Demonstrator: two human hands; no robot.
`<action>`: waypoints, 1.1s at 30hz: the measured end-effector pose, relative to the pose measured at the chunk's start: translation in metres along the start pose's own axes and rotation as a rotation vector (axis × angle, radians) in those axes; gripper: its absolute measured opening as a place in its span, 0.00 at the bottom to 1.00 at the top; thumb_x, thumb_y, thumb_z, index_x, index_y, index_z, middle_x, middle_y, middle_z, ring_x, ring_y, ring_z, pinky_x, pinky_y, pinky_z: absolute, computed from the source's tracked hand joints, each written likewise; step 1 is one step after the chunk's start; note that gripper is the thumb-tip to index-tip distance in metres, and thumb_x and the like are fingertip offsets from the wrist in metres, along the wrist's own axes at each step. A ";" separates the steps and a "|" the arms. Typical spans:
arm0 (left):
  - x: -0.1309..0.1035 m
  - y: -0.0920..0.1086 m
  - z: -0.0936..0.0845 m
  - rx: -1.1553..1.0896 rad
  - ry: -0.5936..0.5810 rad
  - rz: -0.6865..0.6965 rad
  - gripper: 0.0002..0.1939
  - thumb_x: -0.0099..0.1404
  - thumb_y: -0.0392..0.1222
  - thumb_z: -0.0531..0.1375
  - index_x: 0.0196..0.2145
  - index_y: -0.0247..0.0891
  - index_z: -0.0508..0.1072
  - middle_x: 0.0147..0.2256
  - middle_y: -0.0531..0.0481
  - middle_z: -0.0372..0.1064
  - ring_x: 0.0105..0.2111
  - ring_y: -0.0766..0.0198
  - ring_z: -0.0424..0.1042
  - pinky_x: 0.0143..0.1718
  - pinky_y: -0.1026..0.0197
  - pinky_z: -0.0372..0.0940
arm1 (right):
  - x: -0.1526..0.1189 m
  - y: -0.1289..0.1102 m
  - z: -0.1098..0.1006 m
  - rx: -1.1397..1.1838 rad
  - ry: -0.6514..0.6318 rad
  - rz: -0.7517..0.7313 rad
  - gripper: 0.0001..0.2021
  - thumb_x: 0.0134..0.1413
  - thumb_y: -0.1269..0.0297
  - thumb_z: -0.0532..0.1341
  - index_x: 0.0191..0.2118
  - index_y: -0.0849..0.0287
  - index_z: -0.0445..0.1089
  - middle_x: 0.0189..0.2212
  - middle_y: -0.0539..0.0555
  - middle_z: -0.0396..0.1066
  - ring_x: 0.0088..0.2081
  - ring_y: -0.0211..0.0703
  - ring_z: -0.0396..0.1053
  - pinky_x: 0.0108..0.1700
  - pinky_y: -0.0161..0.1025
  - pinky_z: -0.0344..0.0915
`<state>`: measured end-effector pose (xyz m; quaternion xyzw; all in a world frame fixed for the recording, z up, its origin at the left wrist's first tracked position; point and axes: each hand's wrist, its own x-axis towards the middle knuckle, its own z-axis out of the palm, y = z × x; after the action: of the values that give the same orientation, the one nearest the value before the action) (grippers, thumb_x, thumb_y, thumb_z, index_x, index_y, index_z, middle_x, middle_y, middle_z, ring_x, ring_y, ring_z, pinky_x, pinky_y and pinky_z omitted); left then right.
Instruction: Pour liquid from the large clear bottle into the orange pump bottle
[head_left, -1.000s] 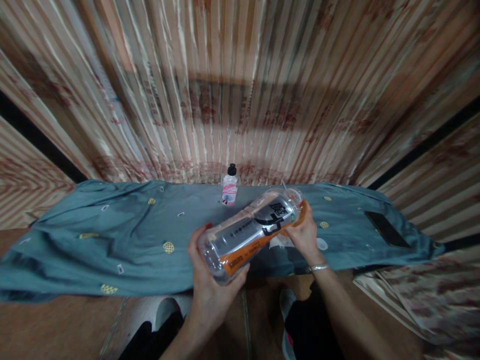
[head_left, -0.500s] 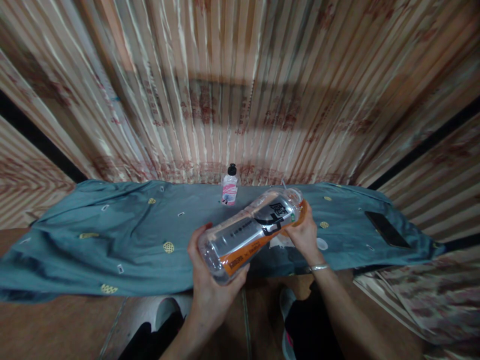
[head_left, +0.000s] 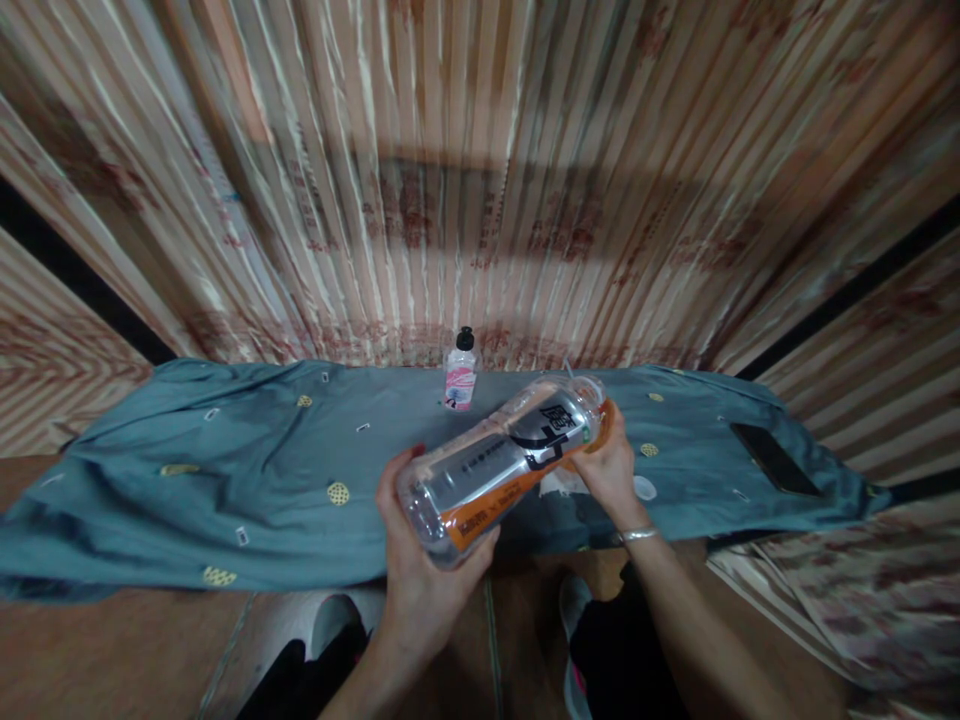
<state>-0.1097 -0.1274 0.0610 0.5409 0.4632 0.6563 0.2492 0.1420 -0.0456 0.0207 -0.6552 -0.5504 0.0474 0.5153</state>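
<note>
A large clear plastic bottle [head_left: 495, 470] with an orange and black printed label is held tilted above the cloth, its neck end up to the right. My left hand [head_left: 424, 560] wraps round its base at the lower left. Near the neck, my right hand [head_left: 606, 465] grips the other end; some of its fingers are hidden behind the bottle. A small clear bottle [head_left: 460, 375] with a pink label and black cap stands upright just beyond. A pale round disc [head_left: 644, 488] lies beside my right wrist, partly near a whitish patch on the cloth.
A green-blue cloth [head_left: 277, 470] with yellow prints covers the long table. A dark phone-like slab [head_left: 772, 458] lies at its right end. Behind rises a striped curtain [head_left: 450, 200], with dark bars [head_left: 82, 275] at either side. My feet are on the tiled floor [head_left: 525, 640].
</note>
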 end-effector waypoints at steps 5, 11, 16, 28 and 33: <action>0.000 0.002 -0.001 -0.010 -0.001 -0.020 0.46 0.49 0.41 0.74 0.62 0.48 0.59 0.56 0.45 0.63 0.47 0.59 0.75 0.43 0.60 0.74 | 0.000 0.001 0.001 -0.019 0.003 0.013 0.45 0.38 0.50 0.71 0.63 0.63 0.61 0.52 0.65 0.76 0.49 0.60 0.77 0.51 0.52 0.73; 0.000 0.003 0.001 -0.011 0.024 -0.024 0.46 0.48 0.42 0.74 0.61 0.46 0.60 0.56 0.44 0.63 0.47 0.58 0.75 0.43 0.60 0.74 | 0.000 0.001 0.001 -0.017 0.012 0.010 0.45 0.38 0.48 0.70 0.63 0.62 0.61 0.52 0.65 0.76 0.49 0.59 0.77 0.49 0.51 0.74; -0.002 0.002 0.001 -0.010 0.031 -0.032 0.46 0.48 0.43 0.74 0.61 0.46 0.60 0.56 0.44 0.63 0.47 0.58 0.75 0.43 0.60 0.74 | 0.000 -0.001 0.000 -0.001 0.005 0.011 0.46 0.37 0.48 0.71 0.62 0.63 0.61 0.52 0.65 0.76 0.50 0.60 0.76 0.51 0.53 0.73; 0.000 0.001 0.000 0.001 0.008 -0.021 0.47 0.48 0.43 0.74 0.62 0.46 0.58 0.56 0.43 0.62 0.48 0.57 0.75 0.44 0.58 0.75 | 0.000 0.000 0.000 -0.002 -0.005 0.004 0.43 0.40 0.48 0.69 0.62 0.62 0.61 0.52 0.65 0.75 0.50 0.59 0.76 0.51 0.52 0.73; 0.000 0.002 0.000 0.019 0.004 -0.026 0.47 0.48 0.43 0.74 0.62 0.46 0.58 0.56 0.43 0.63 0.48 0.56 0.74 0.44 0.57 0.74 | 0.000 -0.002 -0.001 -0.006 -0.008 0.006 0.45 0.39 0.46 0.70 0.62 0.62 0.61 0.52 0.65 0.75 0.50 0.59 0.76 0.51 0.52 0.73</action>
<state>-0.1095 -0.1285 0.0621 0.5361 0.4770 0.6495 0.2516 0.1412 -0.0464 0.0221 -0.6582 -0.5507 0.0496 0.5109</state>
